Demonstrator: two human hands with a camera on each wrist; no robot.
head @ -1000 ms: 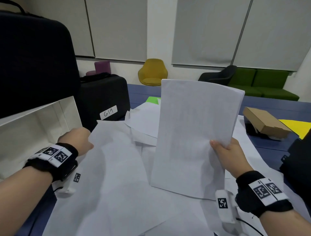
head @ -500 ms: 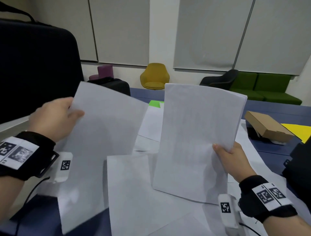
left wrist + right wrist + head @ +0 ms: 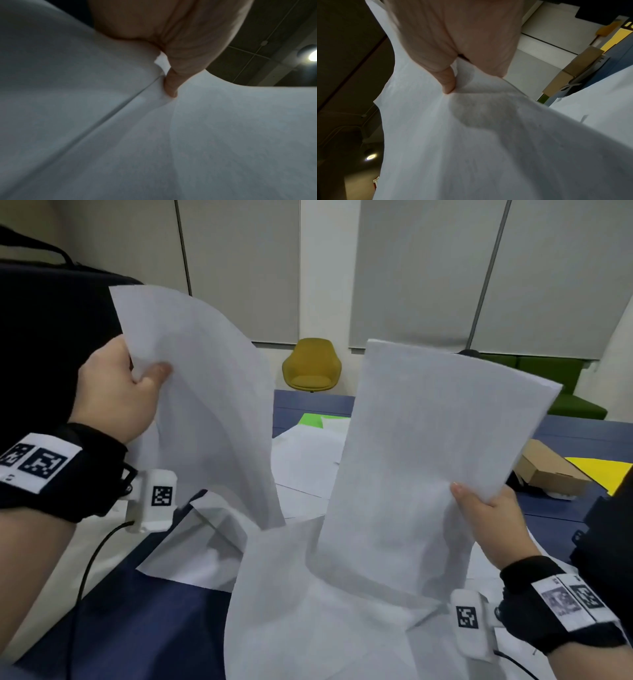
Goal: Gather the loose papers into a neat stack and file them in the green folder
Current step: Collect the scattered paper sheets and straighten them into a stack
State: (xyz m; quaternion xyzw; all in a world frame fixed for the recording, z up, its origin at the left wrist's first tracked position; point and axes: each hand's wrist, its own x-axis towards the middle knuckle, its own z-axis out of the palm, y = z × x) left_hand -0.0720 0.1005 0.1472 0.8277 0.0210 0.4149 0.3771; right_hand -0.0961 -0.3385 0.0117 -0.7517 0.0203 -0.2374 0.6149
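Note:
My left hand pinches the left edge of a bending white sheet, lifted over the table's left side; the left wrist view shows the thumb pressed on the sheet. At the right, my right hand grips a stack of papers by its right edge, standing nearly upright with its bottom edge on the pile; the right wrist view shows the thumb on the stack. Loose white papers cover the blue table. A corner of the green folder peeks out behind them.
A black case stands at the left. A cardboard box and a yellow folder lie at the right on the blue table. A yellow chair and a green sofa stand beyond.
My left hand has picked a sheet off the pile and raised it higher, the sheet now curling. The right hand keeps holding the upright stack in about the same place.

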